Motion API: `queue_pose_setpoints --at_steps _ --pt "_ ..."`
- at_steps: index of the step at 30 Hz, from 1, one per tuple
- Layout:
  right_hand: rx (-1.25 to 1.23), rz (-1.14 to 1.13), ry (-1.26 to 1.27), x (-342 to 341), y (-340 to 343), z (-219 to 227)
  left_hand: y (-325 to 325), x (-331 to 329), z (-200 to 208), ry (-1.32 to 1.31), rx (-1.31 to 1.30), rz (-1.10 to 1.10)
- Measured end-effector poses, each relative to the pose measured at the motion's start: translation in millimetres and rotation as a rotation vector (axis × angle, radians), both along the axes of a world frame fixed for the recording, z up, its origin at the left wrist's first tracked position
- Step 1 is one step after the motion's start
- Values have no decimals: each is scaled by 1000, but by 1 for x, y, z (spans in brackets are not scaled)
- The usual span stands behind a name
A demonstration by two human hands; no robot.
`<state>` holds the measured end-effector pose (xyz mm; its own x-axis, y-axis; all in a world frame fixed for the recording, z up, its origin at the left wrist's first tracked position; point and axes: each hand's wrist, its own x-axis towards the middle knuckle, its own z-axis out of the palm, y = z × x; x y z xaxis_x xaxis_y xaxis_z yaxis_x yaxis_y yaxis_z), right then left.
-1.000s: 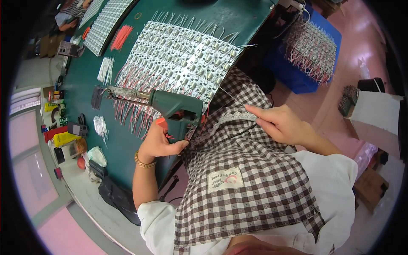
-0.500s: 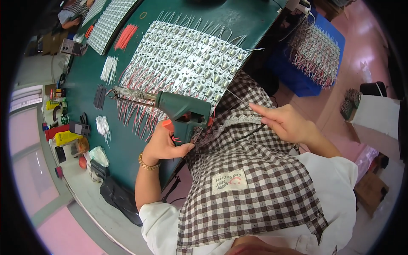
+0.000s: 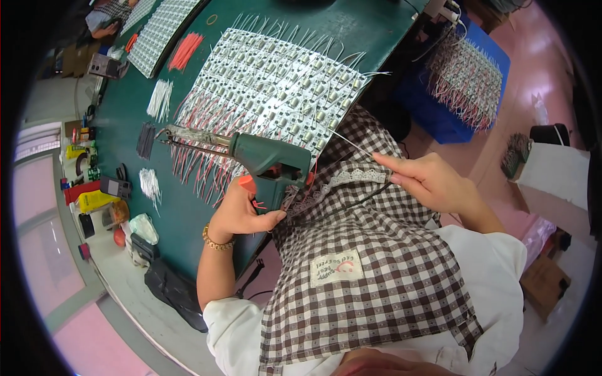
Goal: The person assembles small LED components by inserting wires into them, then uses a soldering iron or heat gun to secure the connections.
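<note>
My left hand (image 3: 237,212) is closed round the handle of a green soldering gun (image 3: 271,154), thumb sticking out to the right. Its long metal front (image 3: 197,139) points left, across the wired edge of a panel of small circuit boards (image 3: 276,81). An orange piece (image 3: 247,183) shows by the index finger. Over my lap, my right hand (image 3: 433,182) pinches a thin pale strand (image 3: 351,140), a wire or a slim rod, I cannot tell which. Its far end reaches the panel's near right edge. A dark cable (image 3: 342,208) passes below that hand.
Bundles of red (image 3: 185,51), white (image 3: 160,100) and black wires (image 3: 146,140) lie left of the panel on the green table (image 3: 125,106). Another panel (image 3: 164,31) is behind. A blue crate (image 3: 461,128) holding wired boards stands to the right. A person's hand shows at the upper left.
My right hand has shifted slightly to the right, with the pale strand still in its fingers. The left hand and the soldering gun have stayed almost in place.
</note>
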<state>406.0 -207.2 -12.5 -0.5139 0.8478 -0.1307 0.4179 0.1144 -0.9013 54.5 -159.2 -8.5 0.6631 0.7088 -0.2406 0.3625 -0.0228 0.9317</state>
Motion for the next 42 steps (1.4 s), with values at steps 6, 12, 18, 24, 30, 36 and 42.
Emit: queue_pose_setpoints --at_steps 6,12,18,24,30,36,42 --pt "3 18 -34 -13 16 -4 -2 0 4 15 -132 42" --pt "298 -21 62 -38 32 -39 1 3 6 26 -73 -15" --pt "415 -71 -36 -50 31 -46 -1 -1 3 48 -51 -19" --pt "600 -59 -140 -57 25 -46 2 -1 5 17 20 -48" --pt "701 44 -201 -55 29 -23 -1 2 8 28 -52 6" --pt "571 -168 -138 -44 14 -21 -2 4 9 -1 -116 40" --pt "434 -243 -283 -55 20 -16 0 1 7 33 -92 -16"
